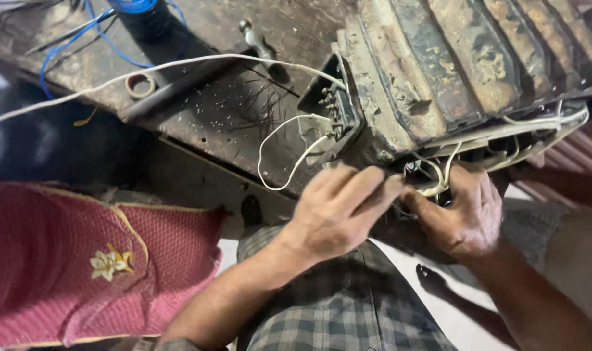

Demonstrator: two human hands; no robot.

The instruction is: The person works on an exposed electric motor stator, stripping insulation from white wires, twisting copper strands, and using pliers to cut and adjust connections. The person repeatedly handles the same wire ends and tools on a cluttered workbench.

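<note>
wires [439, 170] pinched under rusty casing [439, 58]
both hands, left hand [338, 211] and right hand [465, 214], grip them; a hard tug might snap brittle strands.

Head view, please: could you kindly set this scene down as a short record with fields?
Left hand: fingers curled at the underside of the rusty ribbed metal appliance casing, touching it.
Right hand: among the cream-white wires beneath the casing.
Bench: dark, scuffed workbench with a small tape roll and blue cable.
Nearby: pink knitted cloth with cream flower.
</note>
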